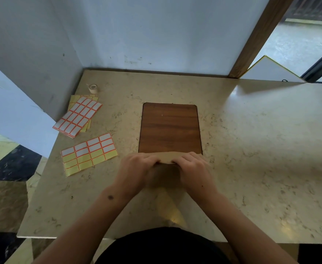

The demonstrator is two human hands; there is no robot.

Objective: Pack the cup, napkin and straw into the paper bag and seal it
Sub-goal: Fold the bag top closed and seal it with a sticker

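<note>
Both hands are on the top of the paper bag (166,168), which stands at the near edge of the wooden panel (170,128) set into the stone table (251,149). The left hand (135,168) and the right hand (192,168) each have fingers curled over the bag's folded top edge, pinching it down, thumbs hidden beneath. My guess is that they hold it so to crease the fold flat and keep the mouth closed before sticking it. The cup, napkin and straw are nowhere to be seen; presumably they are inside already, though I cannot tell.

Left of the panel lies one loose sheet of labels (89,154), partly used, close enough for a quick reach. Further back on that side sits a small stack of label sheets (78,116), and beyond it one roll of tape (93,88) near the wall. So: one bag, one roll, one loose sheet, one stack.
</note>
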